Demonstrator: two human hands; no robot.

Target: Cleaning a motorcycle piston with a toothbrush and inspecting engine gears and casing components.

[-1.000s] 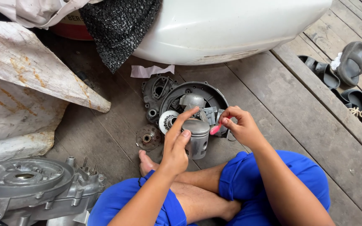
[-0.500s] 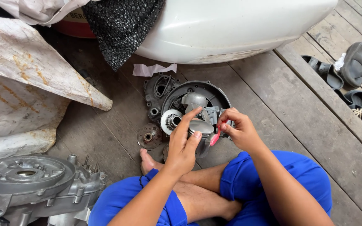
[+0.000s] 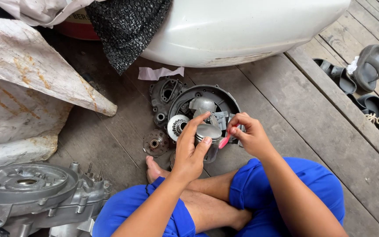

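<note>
Left hand now clenched around a grey metal piston (lifted higher), right hand pinching a pink brush beside it.

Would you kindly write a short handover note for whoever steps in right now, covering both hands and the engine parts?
Left hand: grips a silver piston, held above the floor.
Right hand: pinches a small pink tool against the piston's side.
Parts: a round dark cover with loose pieces lies on the wooden floor just beyond the hands; a small toothed wheel lies to its left; a grey engine casing sits far left.
Done: parts laid out apart.
Left: the piston is still being worked on.
</note>
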